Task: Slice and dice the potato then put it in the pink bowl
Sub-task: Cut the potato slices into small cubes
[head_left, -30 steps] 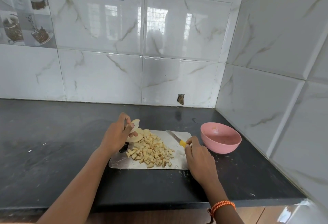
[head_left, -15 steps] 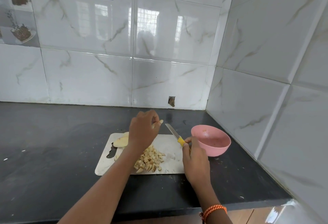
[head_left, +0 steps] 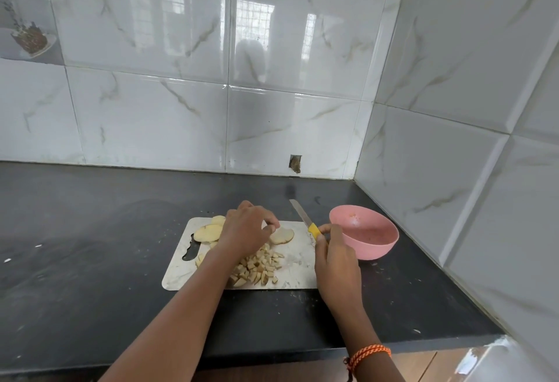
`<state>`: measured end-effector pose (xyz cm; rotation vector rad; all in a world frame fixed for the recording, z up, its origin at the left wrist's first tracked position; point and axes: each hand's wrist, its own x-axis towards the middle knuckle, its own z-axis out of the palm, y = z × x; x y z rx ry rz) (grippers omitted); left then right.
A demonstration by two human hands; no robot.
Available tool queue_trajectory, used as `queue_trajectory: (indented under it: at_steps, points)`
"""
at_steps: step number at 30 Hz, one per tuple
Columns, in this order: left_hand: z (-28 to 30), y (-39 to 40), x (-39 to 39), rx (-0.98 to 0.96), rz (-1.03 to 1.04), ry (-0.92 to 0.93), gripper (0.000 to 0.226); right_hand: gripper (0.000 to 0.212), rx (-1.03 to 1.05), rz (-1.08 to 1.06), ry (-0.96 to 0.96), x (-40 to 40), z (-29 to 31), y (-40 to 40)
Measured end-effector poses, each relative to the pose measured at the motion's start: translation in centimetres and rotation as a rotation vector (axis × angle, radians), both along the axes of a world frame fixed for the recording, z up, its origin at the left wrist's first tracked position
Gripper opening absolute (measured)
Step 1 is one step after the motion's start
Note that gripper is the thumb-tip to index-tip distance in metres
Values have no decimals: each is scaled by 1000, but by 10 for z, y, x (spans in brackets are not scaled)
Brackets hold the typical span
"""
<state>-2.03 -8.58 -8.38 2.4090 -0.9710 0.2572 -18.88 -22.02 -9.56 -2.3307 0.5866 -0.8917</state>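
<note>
A pale cutting board (head_left: 299, 276) lies on the black counter. A heap of diced potato (head_left: 257, 266) sits in its middle. Uncut potato slices (head_left: 208, 232) rest at the board's far left. One round slice (head_left: 282, 235) lies flat at the far middle, with the fingertips of my left hand (head_left: 246, 232) touching its left edge. My right hand (head_left: 335, 256) grips the yellow handle of a knife (head_left: 304, 220), whose blade points away over the board's far edge. The pink bowl (head_left: 364, 232) stands just right of the board and looks empty.
The black counter (head_left: 90, 245) ends at tiled walls behind and to the right. Its front edge runs below my forearms. White crumbs dot the counter at the left. An orange thread band circles my right wrist (head_left: 367, 353).
My left hand carried a slice from the stack at the left across to the board's far middle and set it down flat. My right hand kept hold of the knife.
</note>
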Motion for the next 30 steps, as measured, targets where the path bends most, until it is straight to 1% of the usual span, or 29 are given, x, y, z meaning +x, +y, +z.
queue_trajectory:
  at_steps: [2, 4, 9, 14, 21, 30]
  points:
    - [-1, 0, -2, 80, -13, 0, 21, 14, -20, 2, 18, -1, 0, 2]
    - [-2, -1, -4, 96, -4, -11, 24, 16, -29, -8, 37, -1, 0, 3]
    - [-3, -5, -11, 91, 60, -103, 11, 15, -103, -46, 66, 0, -1, 3]
    - [-7, -14, -21, 63, 89, -98, 21, 20, -201, -49, 131, -1, 3, 8]
    - [-11, -15, -24, 20, 92, -76, 23, 25, -262, -45, 206, -1, 4, 12]
    - [-14, -15, -25, -11, 82, -61, 28, 19, -403, 3, 354, 0, 2, 18]
